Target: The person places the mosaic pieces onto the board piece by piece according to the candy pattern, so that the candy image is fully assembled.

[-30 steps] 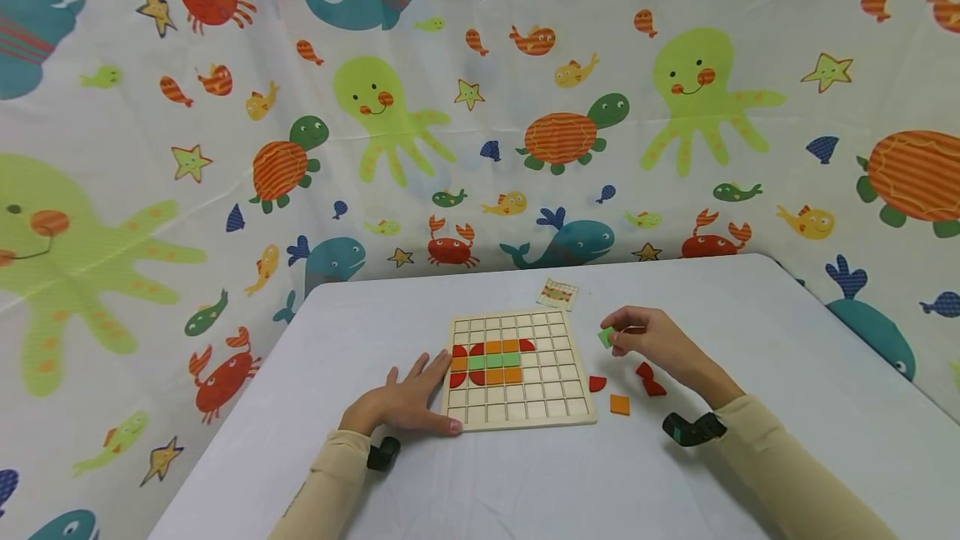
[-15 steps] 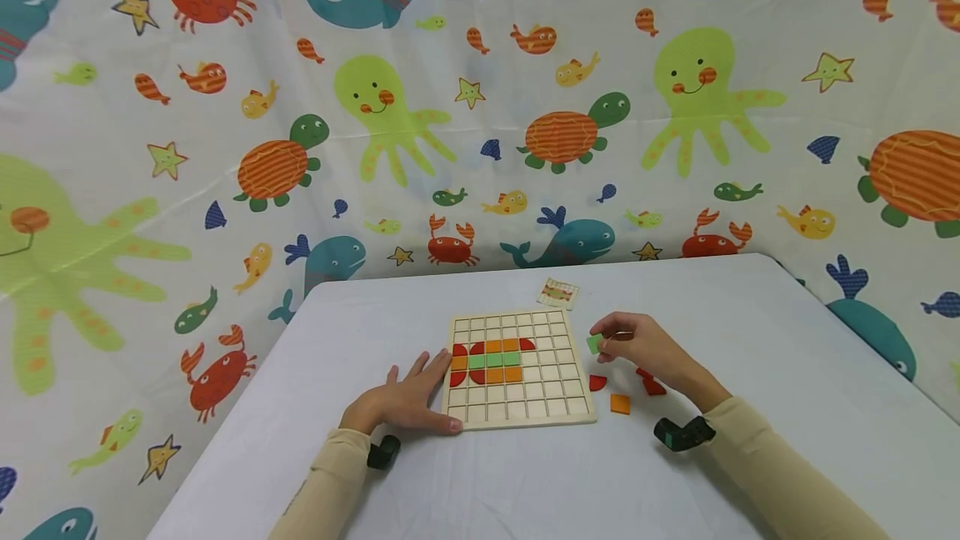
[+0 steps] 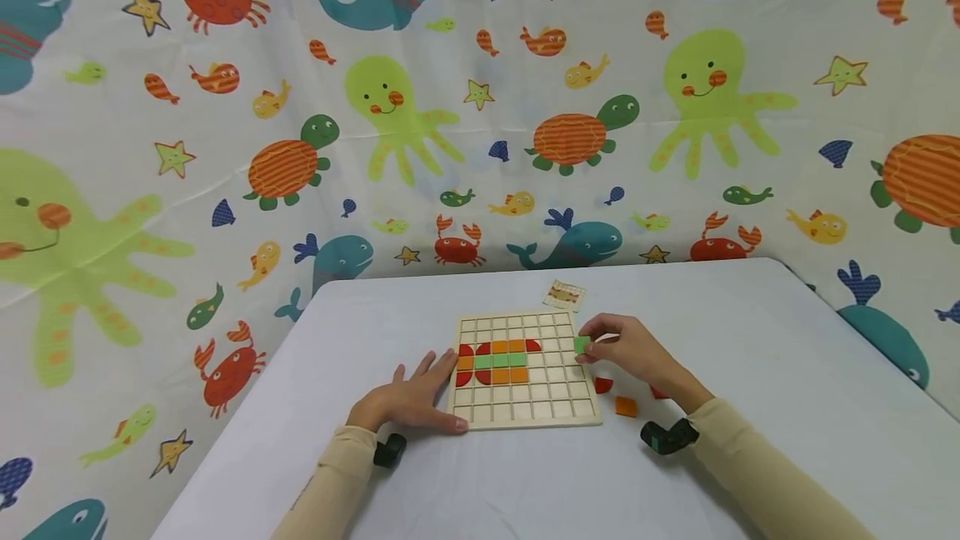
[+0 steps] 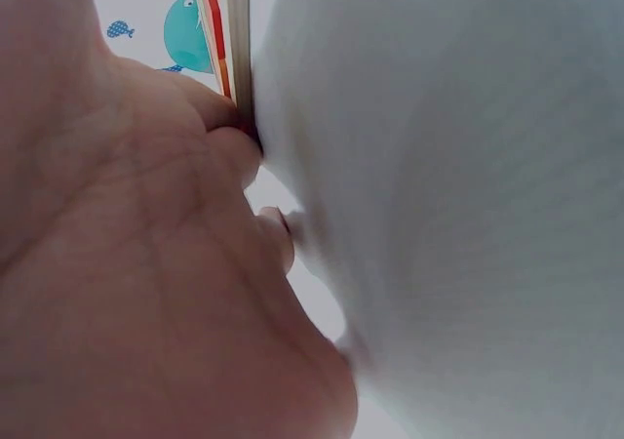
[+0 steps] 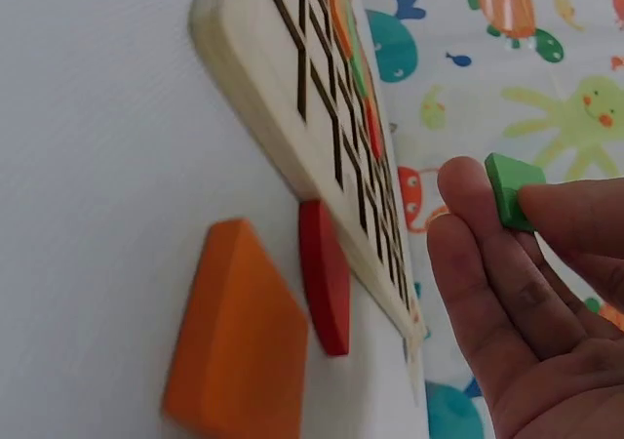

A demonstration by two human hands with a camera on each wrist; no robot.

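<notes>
A wooden grid board [image 3: 555,413] lies on the white table, with red, orange and green tiles set in several of its squares toward the left. My left hand [image 3: 411,398] rests at the board's left edge, fingers spread and thumb at the near corner; the left wrist view shows its palm [image 4: 146,263] close up. Between thumb and fingertips, my right hand [image 3: 633,352] pinches a green square tile [image 3: 582,345], held at the board's right edge. In the right wrist view that green tile [image 5: 512,187] is raised off the table.
Right of the board lie a red quarter-round tile [image 3: 603,385] and an orange square tile [image 3: 626,407]. Another red tile [image 3: 659,392] is partly hidden under the right wrist. A small printed pattern card [image 3: 564,295] lies behind the board. A patterned curtain [image 3: 465,123] hangs beyond the table.
My right hand has moved left with the green tile, from beyond the loose tiles to the board's right edge. My left hand has stayed in place against the board.
</notes>
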